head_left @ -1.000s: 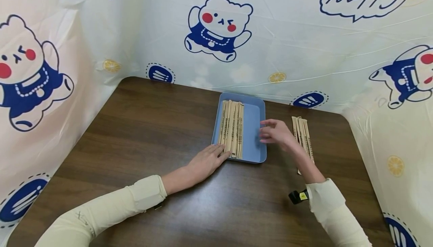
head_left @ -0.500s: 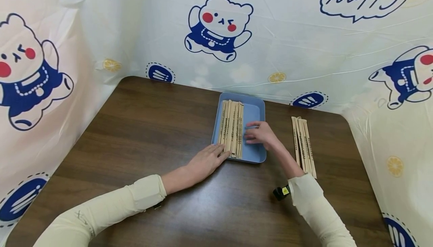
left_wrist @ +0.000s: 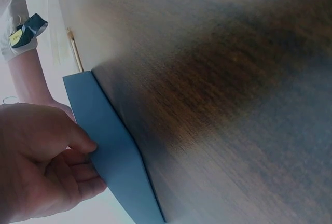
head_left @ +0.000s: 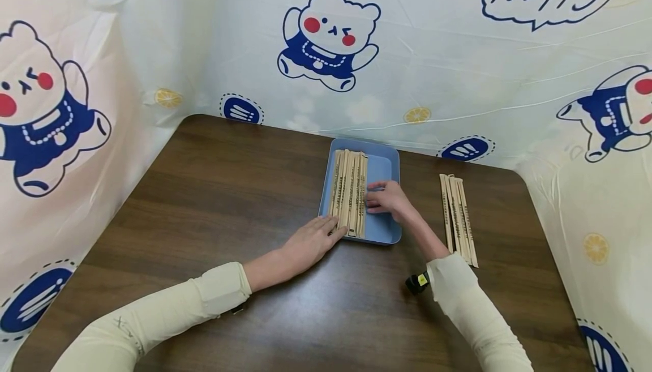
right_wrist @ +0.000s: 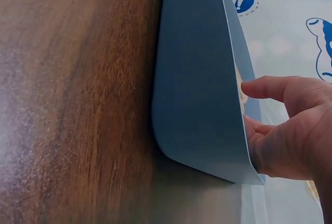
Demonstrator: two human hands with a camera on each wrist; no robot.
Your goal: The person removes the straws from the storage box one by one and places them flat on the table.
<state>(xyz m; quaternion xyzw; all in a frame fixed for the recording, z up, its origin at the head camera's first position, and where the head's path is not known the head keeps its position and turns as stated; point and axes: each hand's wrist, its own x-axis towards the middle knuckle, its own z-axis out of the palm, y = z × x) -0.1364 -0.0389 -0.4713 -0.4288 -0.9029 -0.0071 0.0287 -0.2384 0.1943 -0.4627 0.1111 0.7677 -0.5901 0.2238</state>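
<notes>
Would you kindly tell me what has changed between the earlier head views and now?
The right hand has moved left from the right rim of the blue tray to beside the tan packets inside it. The left hand has stayed at the tray's near left corner; the packets look unchanged.

I see person's bare right hand [head_left: 389, 197] shifted left: from right rim of blue rectangular tray [head_left: 383, 168] to right edge of slim tan printed sticks [head_left: 348, 191] inside. Second tan bundle [head_left: 459, 219] now less covered by arm.
</notes>
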